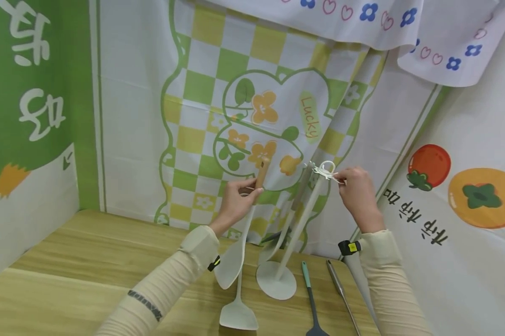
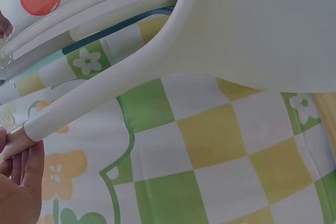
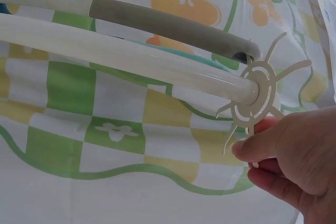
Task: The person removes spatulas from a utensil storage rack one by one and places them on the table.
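My left hand (image 1: pixel 237 203) grips the wooden handle of a white spatula (image 1: pixel 231 263), its broad head hanging down just left of a white utensil stand (image 1: pixel 300 228). That spatula's head (image 2: pixel 252 30) fills the upper right of the left wrist view. At the top of the stand is a ring of thin hooks (image 3: pixel 256 95). My right hand (image 1: pixel 357 193) pinches one of these hooks between thumb and fingers. A grey-handled utensil (image 3: pixel 163 24) hangs from the stand beside the pole, with a teal handle (image 3: pixel 184 59) partly hidden behind it.
On the wooden table (image 1: pixel 122 270) lies a second white spatula (image 1: pixel 238 316), in front of the stand's round base. To the right lie a dark utensil with a teal handle (image 1: pixel 306 275) and a slim metallic utensil (image 1: pixel 338 284). A patterned curtain (image 1: pixel 202 93) hangs behind.
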### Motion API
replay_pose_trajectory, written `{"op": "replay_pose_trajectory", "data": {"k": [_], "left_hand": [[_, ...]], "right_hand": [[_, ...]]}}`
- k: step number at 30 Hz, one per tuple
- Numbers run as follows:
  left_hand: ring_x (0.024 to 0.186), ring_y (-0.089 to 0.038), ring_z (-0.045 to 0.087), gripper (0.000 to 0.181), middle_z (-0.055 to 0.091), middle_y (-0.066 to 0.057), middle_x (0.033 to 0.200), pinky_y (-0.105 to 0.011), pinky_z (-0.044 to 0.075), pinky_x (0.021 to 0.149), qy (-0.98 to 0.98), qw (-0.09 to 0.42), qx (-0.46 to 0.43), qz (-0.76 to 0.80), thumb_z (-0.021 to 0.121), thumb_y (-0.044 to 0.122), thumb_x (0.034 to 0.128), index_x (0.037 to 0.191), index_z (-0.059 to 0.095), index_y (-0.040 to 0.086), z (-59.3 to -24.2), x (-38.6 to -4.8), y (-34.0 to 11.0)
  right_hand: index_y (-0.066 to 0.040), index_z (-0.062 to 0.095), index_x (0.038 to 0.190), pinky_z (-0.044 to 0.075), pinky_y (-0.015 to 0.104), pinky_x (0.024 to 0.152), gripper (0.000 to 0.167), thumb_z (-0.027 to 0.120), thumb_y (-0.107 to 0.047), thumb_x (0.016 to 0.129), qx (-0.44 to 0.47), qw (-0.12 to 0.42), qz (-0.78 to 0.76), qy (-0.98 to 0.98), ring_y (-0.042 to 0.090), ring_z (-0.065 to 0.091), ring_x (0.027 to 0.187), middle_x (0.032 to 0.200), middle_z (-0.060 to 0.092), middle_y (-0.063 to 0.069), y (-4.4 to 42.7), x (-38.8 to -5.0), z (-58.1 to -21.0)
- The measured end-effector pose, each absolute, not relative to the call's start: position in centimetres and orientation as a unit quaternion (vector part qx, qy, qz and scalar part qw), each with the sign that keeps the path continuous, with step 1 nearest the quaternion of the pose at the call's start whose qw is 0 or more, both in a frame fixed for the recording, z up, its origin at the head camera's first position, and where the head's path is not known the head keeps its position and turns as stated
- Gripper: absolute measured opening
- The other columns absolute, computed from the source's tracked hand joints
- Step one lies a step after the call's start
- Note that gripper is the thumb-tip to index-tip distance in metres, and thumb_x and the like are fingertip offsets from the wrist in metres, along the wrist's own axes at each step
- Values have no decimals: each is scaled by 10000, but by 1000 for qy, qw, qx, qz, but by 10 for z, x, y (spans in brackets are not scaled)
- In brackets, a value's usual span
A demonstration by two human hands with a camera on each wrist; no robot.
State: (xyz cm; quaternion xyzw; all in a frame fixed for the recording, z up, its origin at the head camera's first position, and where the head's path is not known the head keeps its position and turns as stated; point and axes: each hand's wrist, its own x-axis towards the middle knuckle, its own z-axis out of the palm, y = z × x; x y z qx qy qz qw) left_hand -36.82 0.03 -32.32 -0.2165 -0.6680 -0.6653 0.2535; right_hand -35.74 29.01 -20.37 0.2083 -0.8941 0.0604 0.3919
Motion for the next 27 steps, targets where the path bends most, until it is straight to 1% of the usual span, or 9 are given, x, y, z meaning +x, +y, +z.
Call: {"op": "replay_pose_trajectory", "data": {"k": [3,5,10,12,16,22,27], "left_hand": [[923,-336,741,348,732,-206,1105,-336,634,793,-666,250,-213,-670,738,69,933,1267,687,-13,-324,-367,-3],[934,-363,737,350,726,-227,1115,-361,637,792,-667,249,-212,-670,734,62,935,1270,681,-21,-322,-362,-4],[936,-336,739,349,735,-195,1119,-336,638,749,-676,249,-203,-663,739,83,936,1272,690,3,-325,-361,-8],[918,-304,743,342,745,-162,1104,-299,634,721,-677,254,-199,-661,748,93,931,1263,704,26,-330,-365,-9],[893,-302,747,330,751,-163,1093,-290,633,700,-676,265,-198,-659,758,93,922,1243,718,29,-332,-366,-12],[871,-315,749,323,752,-180,1084,-288,633,681,-674,272,-192,-659,773,96,909,1216,725,6,-334,-365,-17],[881,-311,743,334,748,-179,1087,-284,631,675,-680,267,-180,-658,774,106,911,1222,719,-2,-338,-365,-22]], "right_hand": [[76,780,958,545,535,772,233,649,200,812,210,397,63,-891,420,633,827,887,729,240,290,-359,-204],[77,780,952,540,534,763,234,649,204,805,211,399,67,-890,420,628,819,878,727,240,290,-359,-204],[77,784,929,538,534,741,236,645,209,792,214,406,73,-886,422,630,804,859,728,239,290,-360,-205],[74,786,919,540,535,737,236,644,209,787,214,410,73,-884,423,636,798,856,732,237,291,-361,-205],[70,789,910,540,537,729,237,647,210,781,212,413,73,-883,422,639,792,854,735,233,290,-362,-205],[73,785,932,549,522,738,238,653,211,790,203,401,74,-890,416,643,806,874,735,239,290,-364,-205],[67,786,919,543,529,737,249,656,216,766,206,404,76,-888,415,652,791,857,736,232,290,-365,-204]]}}
